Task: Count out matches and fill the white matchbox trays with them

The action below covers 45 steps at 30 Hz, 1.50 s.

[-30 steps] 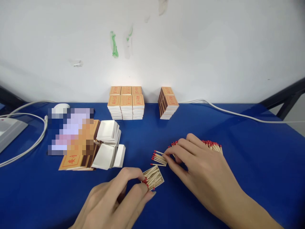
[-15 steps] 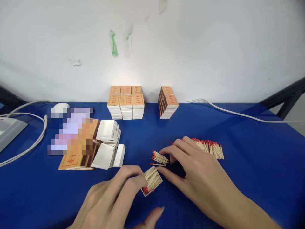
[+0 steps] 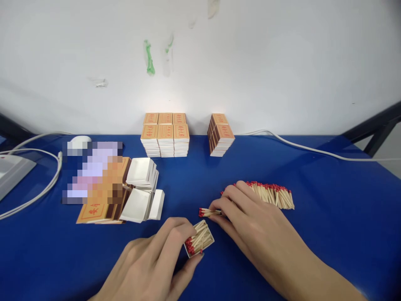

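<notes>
My left hand [image 3: 156, 259] grips a small white matchbox tray [image 3: 209, 243] between the thumb and fingers. Matches with red heads [image 3: 200, 238] fill that tray. Just to its right, my right hand [image 3: 250, 221] pinches a small bundle of matches [image 3: 205, 212], whose red heads point left. Beyond my right hand lies a long row of loose matches [image 3: 280, 196], partly hidden by the fingers.
Closed matchboxes are stacked near the wall in a wide block [image 3: 165, 140] and a narrower one [image 3: 221, 136]. Empty white trays [image 3: 138, 205] and orange sleeves [image 3: 94, 211] lie left, beside a white mouse [image 3: 79, 143]. A white cable [image 3: 300, 146] crosses the back right.
My right fingers have closed on the small bundle of matches and drawn it together. My left thumb has moved up against the tray, which has turned slightly.
</notes>
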Each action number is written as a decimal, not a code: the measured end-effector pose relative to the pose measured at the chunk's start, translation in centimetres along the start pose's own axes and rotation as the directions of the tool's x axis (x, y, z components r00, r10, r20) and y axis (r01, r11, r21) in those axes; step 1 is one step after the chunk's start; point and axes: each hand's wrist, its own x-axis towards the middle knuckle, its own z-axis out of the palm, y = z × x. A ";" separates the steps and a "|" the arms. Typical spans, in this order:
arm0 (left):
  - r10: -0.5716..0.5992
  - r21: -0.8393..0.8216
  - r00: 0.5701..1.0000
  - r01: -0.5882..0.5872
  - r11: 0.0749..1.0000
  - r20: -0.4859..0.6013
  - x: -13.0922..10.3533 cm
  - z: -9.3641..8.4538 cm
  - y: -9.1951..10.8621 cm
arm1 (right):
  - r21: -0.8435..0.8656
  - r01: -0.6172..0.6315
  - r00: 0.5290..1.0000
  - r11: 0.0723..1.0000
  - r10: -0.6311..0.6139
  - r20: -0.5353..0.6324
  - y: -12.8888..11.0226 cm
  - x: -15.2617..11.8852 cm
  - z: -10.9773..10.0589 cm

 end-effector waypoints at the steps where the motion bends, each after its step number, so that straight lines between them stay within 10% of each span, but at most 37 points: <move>1: -0.002 -0.007 1.000 0.002 1.000 0.005 0.0 0.0 0.0 | -0.054 0.015 1.000 0.998 -0.015 0.005 0.0 0.0 0.1; 18: -0.067 -0.045 0.998 0.068 0.997 0.019 -0.6 0.3 -0.3 | -0.353 0.060 0.997 0.934 -0.074 -0.027 -0.1 0.3 0.4; 26: -0.072 -0.057 0.997 0.073 0.996 0.026 -0.2 0.2 -0.2 | -0.211 0.047 0.982 0.976 -0.083 -0.170 -1.0 0.5 -0.5; 37: -0.120 -0.036 0.993 0.119 0.992 -0.020 -0.4 0.7 -0.2 | -0.087 0.215 0.974 0.973 -0.220 -0.054 -3.1 -0.9 0.0; 45: -0.122 -0.020 0.992 0.122 0.992 -0.014 -0.9 0.7 -0.3 | 0.180 0.016 0.996 0.984 0.001 -0.093 -2.1 -0.1 -1.2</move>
